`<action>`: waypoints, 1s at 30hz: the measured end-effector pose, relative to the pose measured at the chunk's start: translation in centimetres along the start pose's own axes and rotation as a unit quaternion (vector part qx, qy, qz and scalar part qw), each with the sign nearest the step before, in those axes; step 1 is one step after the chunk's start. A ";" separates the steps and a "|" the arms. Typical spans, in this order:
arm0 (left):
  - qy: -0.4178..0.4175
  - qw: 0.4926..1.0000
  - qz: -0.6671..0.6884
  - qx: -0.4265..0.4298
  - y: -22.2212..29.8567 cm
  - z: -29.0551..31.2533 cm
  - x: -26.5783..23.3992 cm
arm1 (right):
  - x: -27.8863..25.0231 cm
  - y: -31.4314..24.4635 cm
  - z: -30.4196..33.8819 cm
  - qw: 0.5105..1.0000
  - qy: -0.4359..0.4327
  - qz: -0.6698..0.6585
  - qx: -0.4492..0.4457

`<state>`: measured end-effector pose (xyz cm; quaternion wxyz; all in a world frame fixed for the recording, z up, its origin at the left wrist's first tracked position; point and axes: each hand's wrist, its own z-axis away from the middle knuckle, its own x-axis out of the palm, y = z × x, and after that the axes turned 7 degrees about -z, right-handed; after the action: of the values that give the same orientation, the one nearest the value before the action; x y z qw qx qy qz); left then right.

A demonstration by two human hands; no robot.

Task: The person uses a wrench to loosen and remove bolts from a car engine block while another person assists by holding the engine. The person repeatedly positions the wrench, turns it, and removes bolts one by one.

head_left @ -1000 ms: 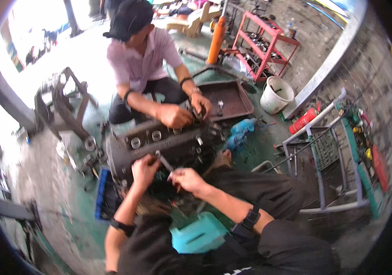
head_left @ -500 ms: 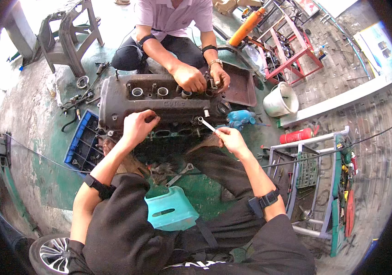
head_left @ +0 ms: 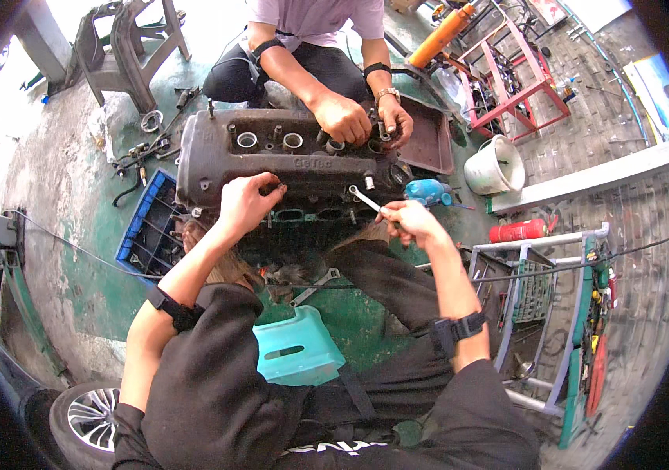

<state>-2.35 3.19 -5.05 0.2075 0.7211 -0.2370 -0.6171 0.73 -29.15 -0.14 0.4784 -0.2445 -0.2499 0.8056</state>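
Note:
A dark, grimy engine cylinder head with its cover (head_left: 225, 168) lies before me. My left hand (head_left: 245, 207) rests at the cover's near edge, thumb and fingers pinched together; whatever is between them is too small to make out. My right hand (head_left: 414, 221) grips a silver combination wrench (head_left: 367, 200) by its lower end. The wrench's ring end lies by the near right edge of the cover, beside a short pale metal post (head_left: 369, 182); whether it sits on a bolt I cannot tell. Across from me, a co-worker's hands (head_left: 346, 119) work at the round openings on the far side.
A blue crate (head_left: 140, 227) stands left of the engine, a turquoise stool (head_left: 299, 352) below it. An adjustable wrench (head_left: 315, 287) lies on the floor. To the right are a blue power tool (head_left: 428, 192), a white bucket (head_left: 499, 166), a fire extinguisher (head_left: 518, 230) and a tool rack (head_left: 534, 290).
The whole view has shifted, so the engine sits a little higher and farther right. My right hand has turned slightly on the wrench. My left hand keeps its place on the cover.

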 end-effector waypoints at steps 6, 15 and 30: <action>0.022 1.000 0.000 0.007 -0.1 0.0 0.2 | 7.5 2.5 -0.5 0.960 -0.038 -0.276 0.009; 0.016 1.000 -0.013 0.008 0.3 -0.1 -0.2 | 16.3 -2.6 -3.3 0.668 -0.202 -0.709 -0.097; 0.018 1.000 -0.005 0.003 -0.4 0.0 0.1 | 3.5 4.8 0.0 0.977 0.117 -0.069 -0.163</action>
<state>-2.33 3.46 -5.40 0.2066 0.7338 -0.2313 -0.6045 -3.85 -28.08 -3.76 0.5123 -0.3939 -0.3368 0.6848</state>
